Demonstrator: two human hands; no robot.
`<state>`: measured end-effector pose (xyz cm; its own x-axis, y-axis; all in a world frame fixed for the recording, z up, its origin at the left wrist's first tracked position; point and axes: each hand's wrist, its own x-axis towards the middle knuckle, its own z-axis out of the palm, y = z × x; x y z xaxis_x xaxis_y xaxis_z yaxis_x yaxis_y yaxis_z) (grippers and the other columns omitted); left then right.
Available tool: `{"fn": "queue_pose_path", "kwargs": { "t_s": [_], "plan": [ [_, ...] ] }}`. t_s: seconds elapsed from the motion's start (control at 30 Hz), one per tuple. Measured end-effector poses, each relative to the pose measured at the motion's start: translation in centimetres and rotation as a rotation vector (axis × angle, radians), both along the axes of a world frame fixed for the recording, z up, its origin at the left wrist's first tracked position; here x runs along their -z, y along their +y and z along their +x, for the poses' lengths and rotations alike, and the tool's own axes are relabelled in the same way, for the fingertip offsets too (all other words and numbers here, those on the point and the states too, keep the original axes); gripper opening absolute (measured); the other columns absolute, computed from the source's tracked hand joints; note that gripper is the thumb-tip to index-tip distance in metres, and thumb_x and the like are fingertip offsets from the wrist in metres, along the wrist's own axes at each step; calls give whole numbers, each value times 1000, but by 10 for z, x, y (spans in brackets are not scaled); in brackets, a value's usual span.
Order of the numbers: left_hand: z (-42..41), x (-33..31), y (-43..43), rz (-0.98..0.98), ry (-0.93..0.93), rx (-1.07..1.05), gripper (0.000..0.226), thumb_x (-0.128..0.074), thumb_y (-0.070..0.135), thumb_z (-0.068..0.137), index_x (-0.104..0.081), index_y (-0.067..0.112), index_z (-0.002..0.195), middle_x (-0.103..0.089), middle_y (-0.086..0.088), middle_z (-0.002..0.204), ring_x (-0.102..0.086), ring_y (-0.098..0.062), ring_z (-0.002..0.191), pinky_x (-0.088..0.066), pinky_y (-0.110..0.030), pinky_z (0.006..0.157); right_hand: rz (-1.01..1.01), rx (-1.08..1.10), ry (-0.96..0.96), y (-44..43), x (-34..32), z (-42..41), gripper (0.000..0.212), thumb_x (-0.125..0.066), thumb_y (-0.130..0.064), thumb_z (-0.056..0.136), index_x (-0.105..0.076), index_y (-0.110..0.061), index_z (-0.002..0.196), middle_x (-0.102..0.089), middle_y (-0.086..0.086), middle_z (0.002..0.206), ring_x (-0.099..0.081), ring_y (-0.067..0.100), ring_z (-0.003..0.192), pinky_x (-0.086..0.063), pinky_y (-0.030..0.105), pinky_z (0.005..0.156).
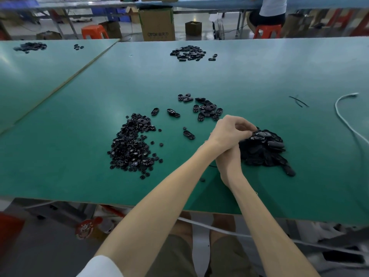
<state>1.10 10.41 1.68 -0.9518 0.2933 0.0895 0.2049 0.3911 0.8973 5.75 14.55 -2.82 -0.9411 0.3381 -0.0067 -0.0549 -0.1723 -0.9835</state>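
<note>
Left hand (229, 131) curled, over right hand (229, 164).

A heap of black oval plastic pieces (263, 154) lies on the green desk (259, 76), right of centre, the pieces loosely overlapping. On its top one glossy oval piece (261, 134) sits tilted, a small pale dot showing, its left end pinched by the left grip (229, 131)

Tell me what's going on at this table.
A person is working through small black plastic parts on a green table. The left hand reaches across and pinches an oval piece at the top of the pile of dark pieces on the right. The right hand lies under the left wrist, its fingers hidden. A heap of small round parts lies to the left, and scattered oval pieces lie farther back.
</note>
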Motion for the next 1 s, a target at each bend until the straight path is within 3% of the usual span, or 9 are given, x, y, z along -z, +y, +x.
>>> {"fn": "queue_pose_path", "kwargs": {
  "t_s": [0.07, 0.13, 0.27, 0.4, 0.53, 0.67, 0.8, 0.93, 1.0],
  "plan": [
    [2, 3, -5, 44, 31, -5, 20, -70, 2, 91, -82, 14, 101, -80, 5, 95, -74, -5, 95, -59, -26, 92, -226, -135, 11, -1, -5, 4, 33, -25, -19, 113, -58, -20, 113, -59, 4, 103, -55, 14, 98, -42, 26, 89],
    [6, 4, -12, 89, 76, -60, 22, -65, -1, 93, -81, 11, 103, -79, 2, 99, -74, -8, 97, -57, -27, 94, -186, -224, -18, -3, -5, 6, 26, -34, -8, 110, -58, -17, 108, -59, 11, 108, -53, 19, 103, -45, 34, 90],
    [4, 2, -35, 146, 104, -196, 36, -51, -10, 93, -78, 14, 98, -77, 4, 102, -75, -10, 92, -57, -26, 87, 196, -244, 32, -1, -1, 7, 12, -62, -1, 96, -66, -7, 106, -73, 15, 95, -64, 17, 80, -53, 46, 71],
    [-3, 2, -80, -137, 78, -279, 40, -49, -10, 92, -79, 14, 102, -77, 0, 107, -70, -14, 101, -54, -29, 96, 198, -195, 32, 2, 6, 2, 8, -67, -6, 99, -67, -12, 105, -74, 4, 88, -68, 8, 63, -52, 24, 60],
    [-2, 12, -122, -554, 119, -209, 40, -47, -11, 96, -74, 9, 118, -66, -11, 123, -60, -24, 117, -44, -31, 105, 172, -211, 43, 2, 11, -1, 9, -67, -5, 98, -67, -12, 103, -74, 5, 88, -68, 10, 65, -51, 22, 57],
    [4, 20, -132, -668, 216, -157, 26, -59, 4, 101, -73, 9, 122, -63, -11, 123, -53, -28, 121, -39, -36, 106, 166, -211, 47, 2, 10, -1, 8, -67, -4, 98, -67, -10, 103, -75, 4, 86, -69, 10, 65, -51, 22, 57],
    [15, 25, -124, -515, 219, -166, 20, -61, 11, 102, -75, 12, 115, -64, -6, 104, -56, -23, 104, -43, -33, 95, 168, -196, 57, 4, 11, 0, 9, -67, -6, 99, -66, -13, 105, -73, 4, 91, -69, 10, 68, -52, 23, 60],
    [27, 24, -118, -216, 110, -143, 13, -69, 12, 97, -73, 20, 106, -74, 6, 95, -66, -1, 85, -47, -12, 80, 208, -216, 92, 5, 10, 0, 18, -68, -11, 100, -68, -23, 114, -65, 6, 110, -68, 14, 82, -52, 21, 65],
    [29, 21, -119, -138, 88, -153, 12, -76, 15, 92, -70, 23, 99, -75, 10, 88, -67, 1, 78, -48, -10, 75, 243, -263, 99, 4, 10, 0, 16, -68, -11, 100, -71, -22, 110, -70, 5, 107, -67, 14, 82, -51, 20, 63]
  ]
}}
